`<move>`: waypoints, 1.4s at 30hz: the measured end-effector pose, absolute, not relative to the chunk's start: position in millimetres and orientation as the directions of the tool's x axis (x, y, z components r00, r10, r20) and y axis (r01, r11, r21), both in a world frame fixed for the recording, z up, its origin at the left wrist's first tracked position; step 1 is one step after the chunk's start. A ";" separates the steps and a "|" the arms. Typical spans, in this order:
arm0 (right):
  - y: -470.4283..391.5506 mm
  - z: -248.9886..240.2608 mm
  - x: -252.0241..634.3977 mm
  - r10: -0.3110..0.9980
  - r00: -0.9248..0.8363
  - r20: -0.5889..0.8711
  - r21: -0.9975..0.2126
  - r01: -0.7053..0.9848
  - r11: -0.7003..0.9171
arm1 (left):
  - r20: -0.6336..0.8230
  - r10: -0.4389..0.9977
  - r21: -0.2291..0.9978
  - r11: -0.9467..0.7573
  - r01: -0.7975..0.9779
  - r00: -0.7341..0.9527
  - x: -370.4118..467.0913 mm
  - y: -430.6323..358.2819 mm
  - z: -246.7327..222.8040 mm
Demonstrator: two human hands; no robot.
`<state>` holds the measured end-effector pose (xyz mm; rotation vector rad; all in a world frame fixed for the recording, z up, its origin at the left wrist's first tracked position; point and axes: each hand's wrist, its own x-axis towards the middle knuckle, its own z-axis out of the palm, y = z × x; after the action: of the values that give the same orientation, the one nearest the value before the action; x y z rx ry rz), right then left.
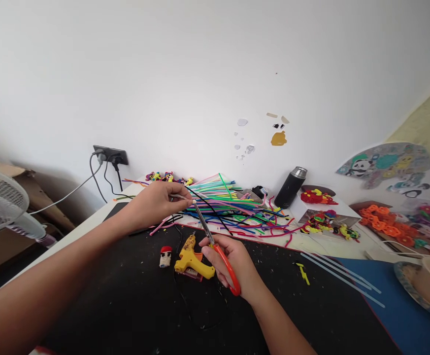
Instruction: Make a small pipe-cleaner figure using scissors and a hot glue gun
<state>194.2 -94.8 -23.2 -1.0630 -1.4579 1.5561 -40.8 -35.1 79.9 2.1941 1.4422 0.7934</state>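
Note:
My left hand is closed in a pinch on a thin white pipe cleaner, most of it hidden by the fingers. Its pale end pokes out at the fingertips, by the tips of the scissors. Those scissors have orange-red handles, and my right hand grips them with the blades pointing up and left. Whether the blades touch the pipe cleaner I cannot tell. Below, on the black mat, lie a yellow glue gun and a small white figure with a red cap.
Behind my hands spreads a heap of coloured pipe cleaners. A black flask stands at the back right. Several clear glue sticks and a yellow piece lie to the right. A fan is at far left, near a wall socket.

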 end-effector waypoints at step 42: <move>-93.2 -22.7 202.8 0.847 -0.513 -0.140 -0.986 -0.006 -0.167 | 0.120 0.899 0.693 -0.380 0.613 0.422 -46.8 -14.0 65.5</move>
<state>202.8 -93.2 -22.7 -0.9863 -1.4720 1.7476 -46.8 -14.0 65.5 2.1175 1.2737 0.6646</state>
